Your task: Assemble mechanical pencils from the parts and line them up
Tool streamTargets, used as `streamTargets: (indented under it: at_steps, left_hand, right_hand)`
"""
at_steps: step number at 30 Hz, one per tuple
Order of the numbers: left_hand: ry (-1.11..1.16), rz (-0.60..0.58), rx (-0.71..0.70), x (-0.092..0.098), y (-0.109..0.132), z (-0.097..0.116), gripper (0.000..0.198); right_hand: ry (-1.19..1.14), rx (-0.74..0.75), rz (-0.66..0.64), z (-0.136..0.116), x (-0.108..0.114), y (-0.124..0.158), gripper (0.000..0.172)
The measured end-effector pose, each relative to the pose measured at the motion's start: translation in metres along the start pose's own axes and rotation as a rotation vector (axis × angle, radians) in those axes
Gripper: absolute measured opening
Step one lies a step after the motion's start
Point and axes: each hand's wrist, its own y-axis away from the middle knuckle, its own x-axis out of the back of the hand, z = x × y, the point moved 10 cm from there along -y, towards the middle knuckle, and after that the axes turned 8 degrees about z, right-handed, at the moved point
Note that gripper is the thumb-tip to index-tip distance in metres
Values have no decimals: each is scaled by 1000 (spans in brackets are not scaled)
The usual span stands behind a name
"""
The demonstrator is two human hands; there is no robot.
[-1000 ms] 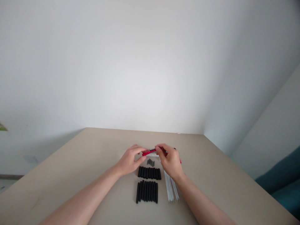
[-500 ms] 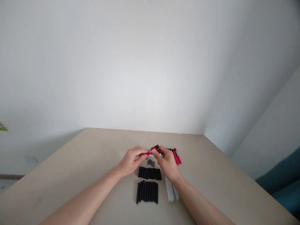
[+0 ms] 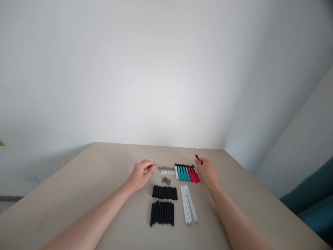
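Note:
My right hand [image 3: 208, 171] is closed round a red pen barrel with a black top [image 3: 197, 157], most of it hidden by the fingers. It hovers at the right end of a row of pen barrels: one white barrel [image 3: 176, 172], several teal barrels [image 3: 184, 173] and several red barrels [image 3: 193, 174], all with black tops. My left hand [image 3: 141, 175] is left of the small parts, fingers curled and tips drawn together, with nothing visible in them. Nearest to it lie a line of metal springs [image 3: 165, 168] and a line of small white pieces [image 3: 168, 172].
A small pile of grey parts [image 3: 166, 180] lies before two rows of black tubes, one shorter [image 3: 164, 192], one longer [image 3: 162, 213]. White pen refills [image 3: 187, 205] fan out to their right. The beige table [image 3: 117, 156] meets a white wall; a teal cloth [image 3: 309, 198] hangs at right.
My hands were together on the red and black pen barrel; now they are apart. My right hand has carried it right, past the row's end, while my left has drawn back slightly left.

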Motion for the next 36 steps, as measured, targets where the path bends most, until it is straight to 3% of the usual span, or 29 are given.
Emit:
streamTargets:
  at_steps: [7,13,25,36]
  left_hand:
    - [-15,31,9,3,-1,-4,25]
    - [-26,33,10,3,-2,-5,24]
    - [-62,59,25,7,-3,-10,23]
    - [-73,74,35,10,-4,-13,24]
  right_hand:
    - [128,-91,-91,22,-16,0,29]
    - [172,-100,-159,26,-25,2,30]
    - [176,-92,-148,19,-21,5,31]
    - [97,58,-155,-6,-31,5,32]
